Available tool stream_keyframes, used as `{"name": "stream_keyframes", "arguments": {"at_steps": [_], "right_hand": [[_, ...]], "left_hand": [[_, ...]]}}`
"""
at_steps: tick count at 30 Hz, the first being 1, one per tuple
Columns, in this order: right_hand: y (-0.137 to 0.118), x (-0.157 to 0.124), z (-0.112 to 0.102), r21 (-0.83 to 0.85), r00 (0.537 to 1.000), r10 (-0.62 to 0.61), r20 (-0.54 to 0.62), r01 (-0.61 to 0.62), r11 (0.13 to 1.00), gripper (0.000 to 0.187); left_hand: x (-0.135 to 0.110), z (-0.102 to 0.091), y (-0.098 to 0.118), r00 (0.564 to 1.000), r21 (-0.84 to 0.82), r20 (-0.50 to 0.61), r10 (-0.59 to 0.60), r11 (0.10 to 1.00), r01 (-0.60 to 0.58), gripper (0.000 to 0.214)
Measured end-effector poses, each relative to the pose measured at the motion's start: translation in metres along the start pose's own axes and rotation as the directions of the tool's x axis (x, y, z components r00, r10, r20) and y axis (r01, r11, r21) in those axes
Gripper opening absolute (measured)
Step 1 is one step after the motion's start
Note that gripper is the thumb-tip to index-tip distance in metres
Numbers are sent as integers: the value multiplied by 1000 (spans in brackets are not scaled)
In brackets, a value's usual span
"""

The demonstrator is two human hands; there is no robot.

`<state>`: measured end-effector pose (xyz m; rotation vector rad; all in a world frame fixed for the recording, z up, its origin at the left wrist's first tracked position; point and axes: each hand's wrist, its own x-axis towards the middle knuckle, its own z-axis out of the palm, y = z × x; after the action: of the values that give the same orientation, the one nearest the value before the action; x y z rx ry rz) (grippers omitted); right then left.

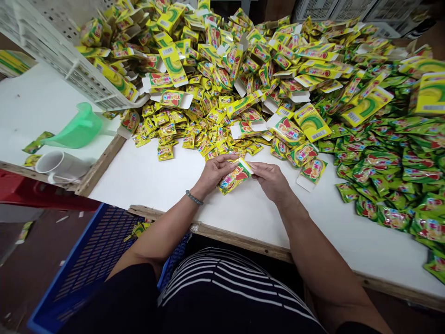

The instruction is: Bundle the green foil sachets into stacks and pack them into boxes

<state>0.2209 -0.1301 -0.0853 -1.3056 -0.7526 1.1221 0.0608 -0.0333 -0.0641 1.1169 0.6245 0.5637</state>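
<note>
Between my two hands is a small yellow and green carton (pixel 233 180) with a fruit picture and bright lettering, held over the white tabletop. My left hand (pixel 216 172), with a bead bracelet at the wrist, grips its left and upper side. The fingers of my right hand (pixel 270 178) pinch its right end, where a white edge shows. Just beyond my hands lie loose small yellow sachets (pixel 208 141). Another carton (pixel 312 172) with a white flap lies to the right of my right hand.
Many yellow cartons (pixel 222 51) heap at the back, with green sachets (pixel 392 185) at the right. A white plastic crate (pixel 74 60) tilts at the left, near a green scoop (pixel 78 130) and a white mug (pixel 64 166). A blue crate (pixel 83 264) stands below the table edge.
</note>
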Motion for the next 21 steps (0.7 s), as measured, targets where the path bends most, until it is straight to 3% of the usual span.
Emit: {"name": "stream_keyframes", "arguments": {"at_steps": [6,15,21], "right_hand": [[0,-1,2,-154,975,-221,16,221,963,24],[-2,-3,-1,-108,991,-132,18,133,985,19],[0,-1,4,-47,996,-49,-79,46,998,25]], "left_hand": [[-1,-3,0,1000,-34,-2,18,999,-18,49],[-2,-1,3,998,84,-20,58,995,-56,54],[-2,1,2,992,131,-51,119,985,-112,54]]}}
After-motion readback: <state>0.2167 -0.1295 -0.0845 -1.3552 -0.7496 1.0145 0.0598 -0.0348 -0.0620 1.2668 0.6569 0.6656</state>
